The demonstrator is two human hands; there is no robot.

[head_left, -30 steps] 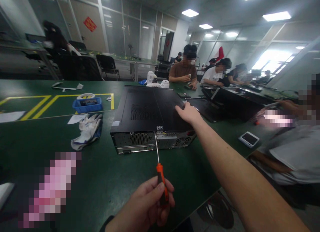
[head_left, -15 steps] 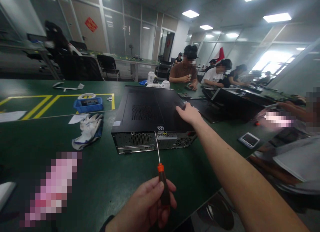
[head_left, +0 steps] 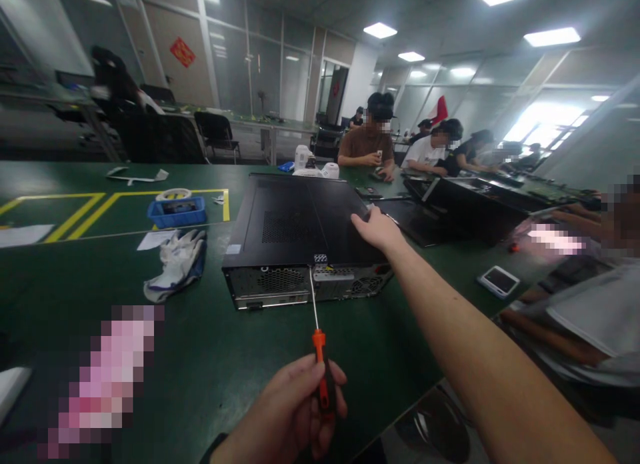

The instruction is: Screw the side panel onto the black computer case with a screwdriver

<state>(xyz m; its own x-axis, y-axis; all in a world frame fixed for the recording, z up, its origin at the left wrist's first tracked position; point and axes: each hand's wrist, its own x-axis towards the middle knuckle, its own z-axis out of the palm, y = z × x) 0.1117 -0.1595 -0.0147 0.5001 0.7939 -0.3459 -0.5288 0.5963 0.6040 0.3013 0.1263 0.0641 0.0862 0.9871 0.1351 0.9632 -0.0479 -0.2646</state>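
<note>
A black desktop computer case lies flat on the green table, its metal rear panel facing me. My left hand is closed round the orange and dark handle of a screwdriver. The thin shaft points away from me, and its tip meets the upper edge of the rear panel near the middle; the screw itself is too small to make out. On the right part of the case's top rests my right hand, thumb stretched out and the other fingers partly hidden.
To the left are work gloves, a blue bin with a tape roll above it, and paper. Another opened case stands at the right, beside a small white device. People sit along the table's far and right sides.
The screwdriver's handle has turned in my left hand, showing a red stripe where it was dark. My left hand has shifted slightly left. My right hand stays on the case.
</note>
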